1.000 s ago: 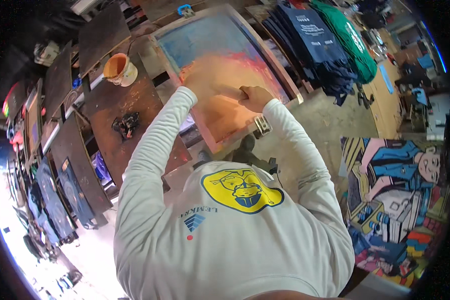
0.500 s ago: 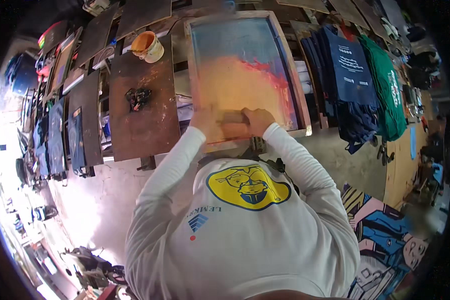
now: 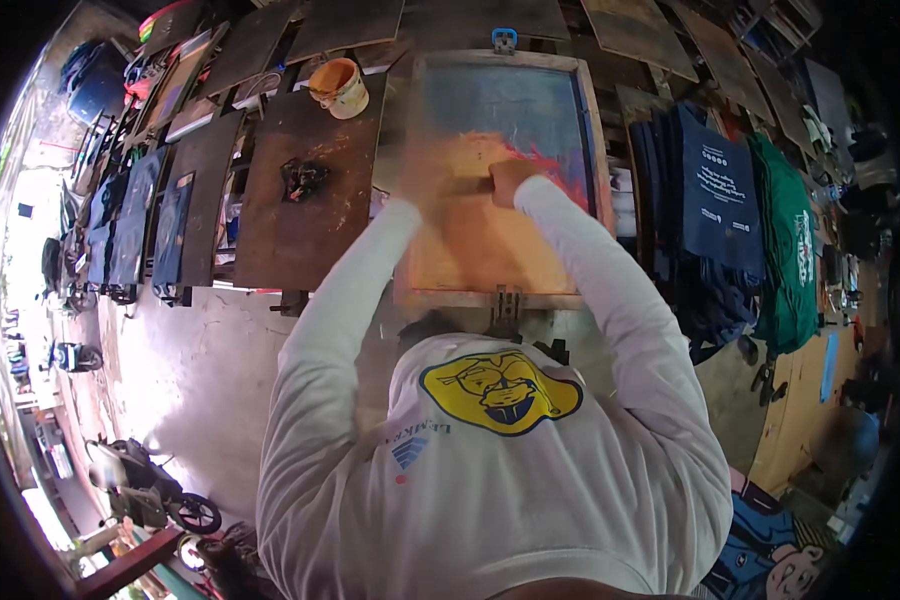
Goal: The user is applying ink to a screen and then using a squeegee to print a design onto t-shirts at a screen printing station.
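Note:
A wooden-framed printing screen point(image 3: 510, 95) lies in front of me, grey-blue at its far end, smeared orange and red-pink over the rest. My right hand point(image 3: 510, 182) is closed around a dark squeegee point(image 3: 473, 185) on the orange area. My left hand point(image 3: 432, 195), at the squeegee's left end, is smeared by motion, so its fingers are unclear. A metal clamp point(image 3: 507, 308) grips the near frame edge; a blue-handled one point(image 3: 504, 42) sits at the far edge.
An orange-stained bucket point(image 3: 339, 88) and dark rag point(image 3: 304, 180) rest on the brown board point(image 3: 280, 240) at left. Navy shirts point(image 3: 715, 200) and green shirts point(image 3: 782, 240) hang over boards at right. A motorbike point(image 3: 155, 485) stands lower left, a painted panel point(image 3: 765, 555) lower right.
Since half a second ago, my hands and the squeegee have moved from the screen's near end toward its middle, away from me. The view has shifted too.

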Demonstrator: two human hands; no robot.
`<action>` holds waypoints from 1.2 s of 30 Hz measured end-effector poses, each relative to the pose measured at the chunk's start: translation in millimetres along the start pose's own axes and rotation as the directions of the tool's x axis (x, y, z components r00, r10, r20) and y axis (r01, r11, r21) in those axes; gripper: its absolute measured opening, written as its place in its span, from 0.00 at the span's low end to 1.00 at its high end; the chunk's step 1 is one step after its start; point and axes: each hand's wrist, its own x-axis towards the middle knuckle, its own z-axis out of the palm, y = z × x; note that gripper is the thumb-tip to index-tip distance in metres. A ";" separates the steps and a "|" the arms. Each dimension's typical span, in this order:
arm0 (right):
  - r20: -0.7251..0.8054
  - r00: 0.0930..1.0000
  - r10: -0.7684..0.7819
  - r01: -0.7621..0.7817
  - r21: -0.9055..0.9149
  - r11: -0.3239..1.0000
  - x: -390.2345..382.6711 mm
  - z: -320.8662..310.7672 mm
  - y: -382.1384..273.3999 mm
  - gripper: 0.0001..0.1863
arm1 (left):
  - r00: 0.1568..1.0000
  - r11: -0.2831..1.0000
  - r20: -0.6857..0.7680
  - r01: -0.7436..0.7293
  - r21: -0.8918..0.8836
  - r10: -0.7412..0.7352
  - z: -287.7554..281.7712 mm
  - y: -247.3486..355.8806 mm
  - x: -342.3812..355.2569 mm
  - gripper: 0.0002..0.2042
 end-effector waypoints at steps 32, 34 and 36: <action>-0.083 0.980 0.182 -0.166 0.168 0.972 48.0 -46.0 -21.3 0.11 | 0.915 0.997 0.402 -0.010 -0.081 0.042 -23.1 -49.3 83.6 0.24; -0.106 0.964 0.242 -0.230 0.115 0.966 66.3 -30.3 -1.6 0.11 | 0.887 0.998 0.458 -0.038 -0.055 0.059 -22.9 -37.3 99.9 0.26; -0.123 0.952 0.280 -0.274 0.061 0.960 77.2 -21.0 6.9 0.11 | 0.855 0.999 0.515 -0.046 -0.020 0.050 -21.4 -35.0 105.0 0.28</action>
